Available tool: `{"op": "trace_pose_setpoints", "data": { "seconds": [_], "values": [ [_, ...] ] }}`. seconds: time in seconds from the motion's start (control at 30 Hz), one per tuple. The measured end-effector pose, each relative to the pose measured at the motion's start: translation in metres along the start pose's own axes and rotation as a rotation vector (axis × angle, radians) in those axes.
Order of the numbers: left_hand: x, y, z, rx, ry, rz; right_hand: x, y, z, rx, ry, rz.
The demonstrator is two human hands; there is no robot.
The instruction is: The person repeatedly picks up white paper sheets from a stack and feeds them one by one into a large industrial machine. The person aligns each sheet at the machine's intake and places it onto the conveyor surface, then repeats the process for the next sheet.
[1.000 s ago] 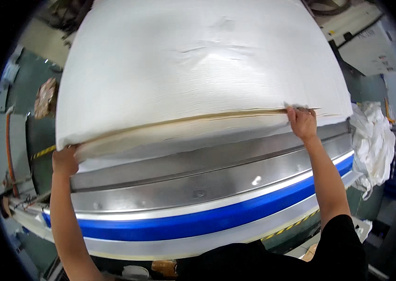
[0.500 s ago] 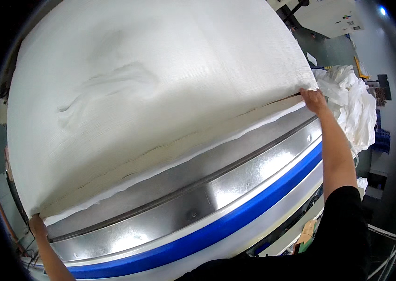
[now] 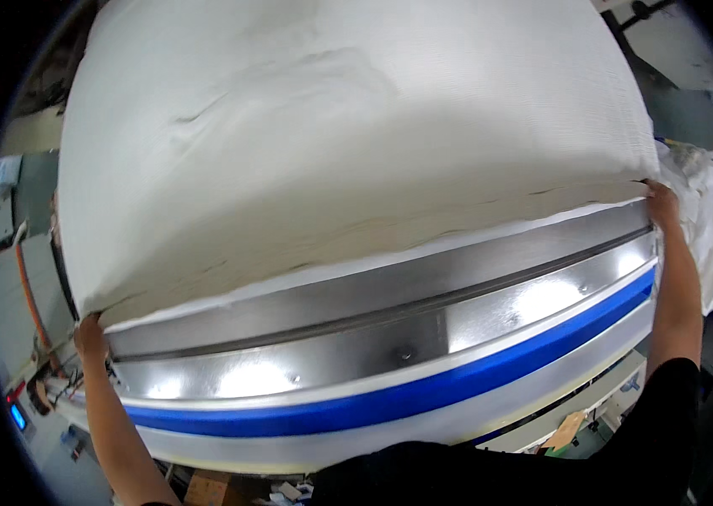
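Observation:
A wide white cloth (image 3: 356, 143) with fine crinkles covers the large surface in front of me; its near edge runs between my hands. At the near left corner my left hand (image 3: 91, 337) is closed on that edge, the fingers partly hidden. My right hand (image 3: 662, 205) grips the near right corner, arm stretched out. Several thin layers with wavy lips show along the edge. Just below them lies a bare grey metal strip (image 3: 373, 291), and a smooth wrinkle crosses the cloth's middle.
Nearer to me run a shiny metal rail (image 3: 356, 358) and a blue band (image 3: 314, 419). A heap of crumpled white cloth (image 3: 702, 219) sits beyond my right hand. Low at left is a small device with a lit blue screen (image 3: 18, 415). Cardboard (image 3: 565, 430) lies below right.
The view has turned and shifted, so the cloth's edge looks more level. Both hands stay on its corners; more floor and the lit device show at left.

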State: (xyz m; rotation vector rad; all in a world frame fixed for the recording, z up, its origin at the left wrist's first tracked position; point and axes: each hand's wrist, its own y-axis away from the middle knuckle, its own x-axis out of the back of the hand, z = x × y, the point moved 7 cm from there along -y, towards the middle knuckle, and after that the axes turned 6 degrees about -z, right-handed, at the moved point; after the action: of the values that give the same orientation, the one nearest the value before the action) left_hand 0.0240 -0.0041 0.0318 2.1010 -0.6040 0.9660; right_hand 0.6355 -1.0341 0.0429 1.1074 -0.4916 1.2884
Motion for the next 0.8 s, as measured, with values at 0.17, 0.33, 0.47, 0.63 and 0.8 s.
{"op": "trace_pose_setpoints", "data": {
  "seconds": [0.17, 0.33, 0.47, 0.63, 0.8],
  "values": [
    [0.064, 0.033, -0.003, 0.029, -0.054, 0.022, 0.044, 0.019, 0.04, 0.044, -0.067, 0.014],
    [0.099, 0.074, -0.038, 0.107, -0.017, -0.073, 0.068, 0.052, 0.093, 0.172, -0.267, 0.024],
    [0.073, 0.126, -0.046, -0.005, -0.08, -0.227, 0.05, 0.114, 0.106, 0.283, -0.018, 0.091],
    [-0.023, 0.187, -0.024, -0.067, -0.314, -0.574, -0.028, 0.174, 0.091, 0.271, 0.002, -0.208],
    [-0.089, 0.234, 0.006, -0.22, -0.452, -0.864, -0.077, 0.224, 0.065, 0.353, 0.288, -0.377]
  ]
}}
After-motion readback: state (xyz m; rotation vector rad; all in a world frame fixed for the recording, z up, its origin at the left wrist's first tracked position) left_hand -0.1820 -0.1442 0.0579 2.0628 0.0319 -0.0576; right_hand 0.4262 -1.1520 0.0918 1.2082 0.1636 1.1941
